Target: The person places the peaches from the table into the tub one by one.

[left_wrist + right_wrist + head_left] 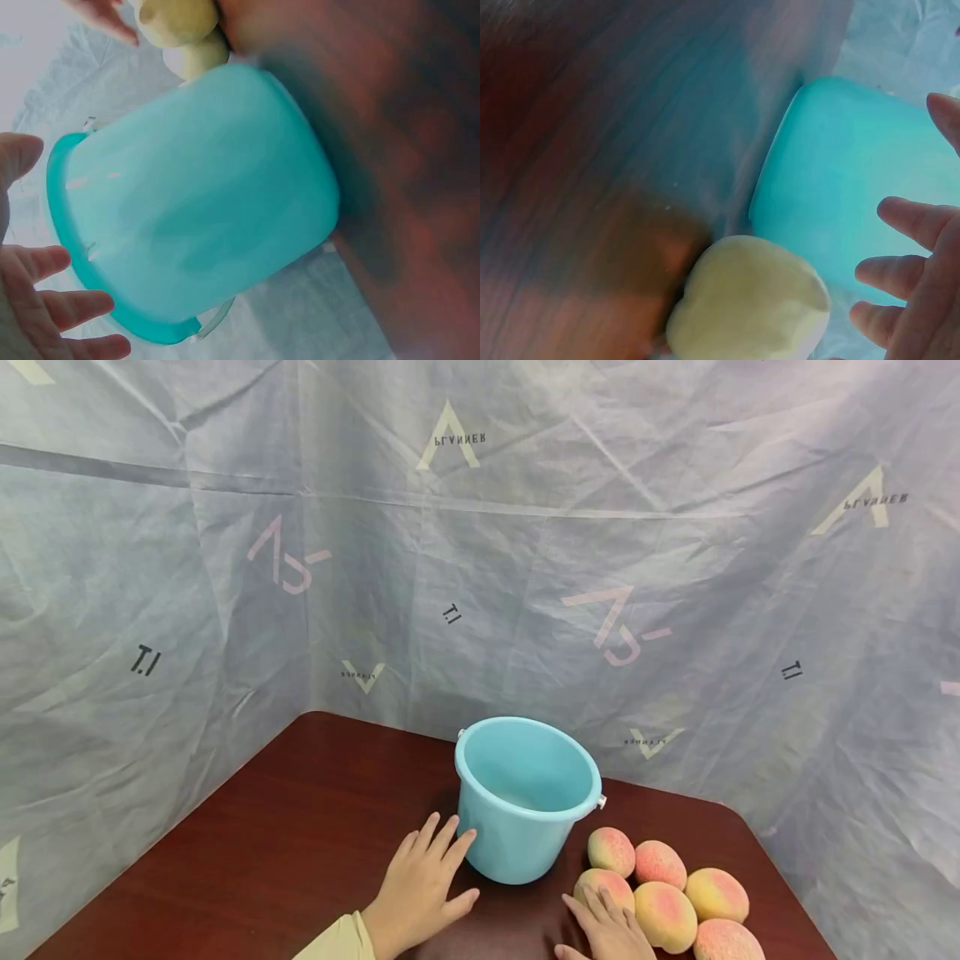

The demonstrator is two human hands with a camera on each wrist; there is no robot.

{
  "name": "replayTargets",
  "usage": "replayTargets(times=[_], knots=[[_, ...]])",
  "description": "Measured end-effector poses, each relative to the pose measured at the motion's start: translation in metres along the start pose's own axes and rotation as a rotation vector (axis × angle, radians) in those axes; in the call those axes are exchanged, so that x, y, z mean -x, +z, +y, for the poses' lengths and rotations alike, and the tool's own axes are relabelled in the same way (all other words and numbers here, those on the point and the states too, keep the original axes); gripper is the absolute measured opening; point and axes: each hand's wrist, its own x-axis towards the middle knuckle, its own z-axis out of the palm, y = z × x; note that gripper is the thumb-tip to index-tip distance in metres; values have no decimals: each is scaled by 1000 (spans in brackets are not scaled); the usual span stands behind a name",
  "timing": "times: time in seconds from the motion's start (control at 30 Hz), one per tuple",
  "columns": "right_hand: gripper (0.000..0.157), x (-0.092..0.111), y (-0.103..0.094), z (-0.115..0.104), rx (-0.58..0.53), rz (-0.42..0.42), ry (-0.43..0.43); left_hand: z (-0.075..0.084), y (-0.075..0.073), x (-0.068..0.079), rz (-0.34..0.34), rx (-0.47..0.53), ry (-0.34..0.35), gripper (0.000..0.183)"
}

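Observation:
A light blue bucket (517, 835) stands upright on the dark red-brown table, and no contents show in the part of its inside that is visible. My left hand (423, 889), fingers spread and straight, is at the bucket's near left side; the left wrist view shows a gap between the fingers and the bucket (202, 195). Several yellow-pink peaches (665, 917) lie grouped right of the bucket. Over the nearest of them hovers my right hand (611, 931), its fingers extended and holding nothing. A peach (750, 300) and the bucket (855, 187) appear beyond those fingers in the right wrist view.
The wooden table (262, 835) has its back edge close to a grey printed cloth (480, 610) that hangs behind and along both sides. White handle knobs (602, 802) stick out from the bucket's rim.

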Motion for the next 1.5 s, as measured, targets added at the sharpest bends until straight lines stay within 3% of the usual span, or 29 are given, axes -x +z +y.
replayTargets(times=[0.2, 0.4, 0.7, 0.93, 1.23, 1.5], knots=[[71, -1, 1, 8, 4, 9, 32, -5, -5, -19, 162, 18, 35, 57], [71, -3, -1, 14, -12, 37, 49, -9, -8, -36, 222, 42, 48, 54], [67, -7, -6, 25, -36, 80, 39, -13, -6, -50, 215, 75, 79, 50], [57, -14, -12, 26, 40, 151, 13, -14, -2, -59, 177, 33, 130, 44], [48, -22, -18, 27, 94, 251, -62, -9, 0, -66, 116, 55, 170, 36], [57, -36, -15, 30, 92, 191, -31, -9, 6, -75, 95, 43, 208, 30]])
